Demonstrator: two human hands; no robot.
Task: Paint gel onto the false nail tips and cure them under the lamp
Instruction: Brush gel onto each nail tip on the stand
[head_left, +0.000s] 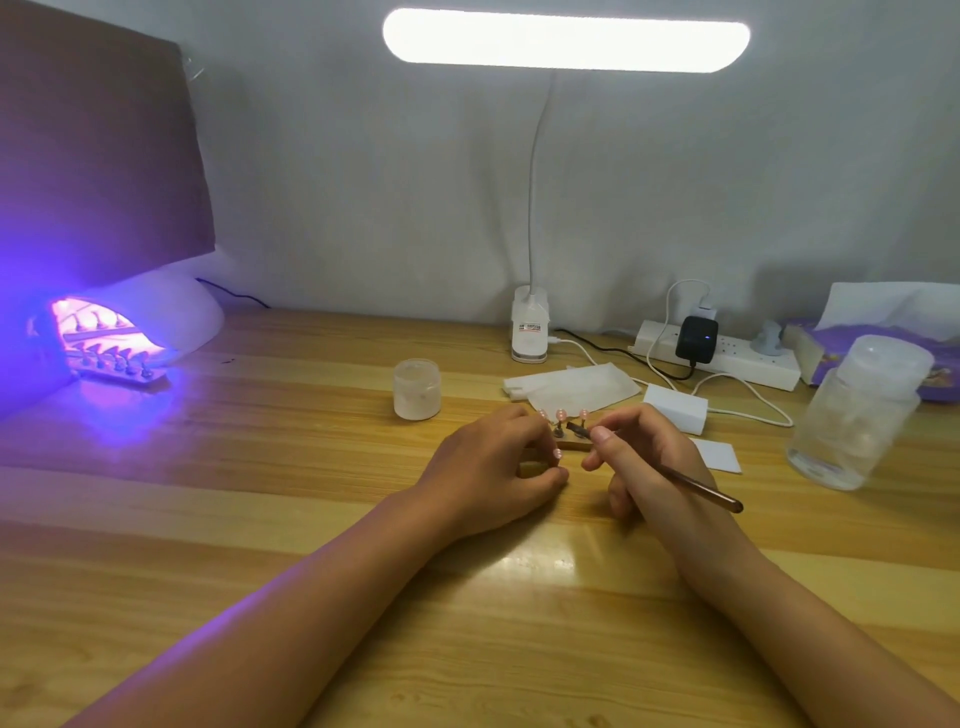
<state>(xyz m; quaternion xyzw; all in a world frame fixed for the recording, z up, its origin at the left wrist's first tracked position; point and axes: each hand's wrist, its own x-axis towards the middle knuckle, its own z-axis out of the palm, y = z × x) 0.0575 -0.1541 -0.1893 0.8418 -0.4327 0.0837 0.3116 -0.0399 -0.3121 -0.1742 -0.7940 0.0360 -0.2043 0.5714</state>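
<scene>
On a striped wooden table (311, 597) the left hand (493, 467) curls its fingers round one small wooden stand (574, 444), and the right hand (639, 467) pinches one brush (696, 486), its dark tip just beside the rightmost of three pink nail tips (562, 414) that stand between both hands' fingertips. Further, one white jar (417, 389) sits at 11 o'clock and one clear bottle (857, 415) at 2. Against the pale wall (363, 182), one desk lamp (566, 39) shines at 12 and one curing lamp (156, 317) glows purple at 10.
</scene>
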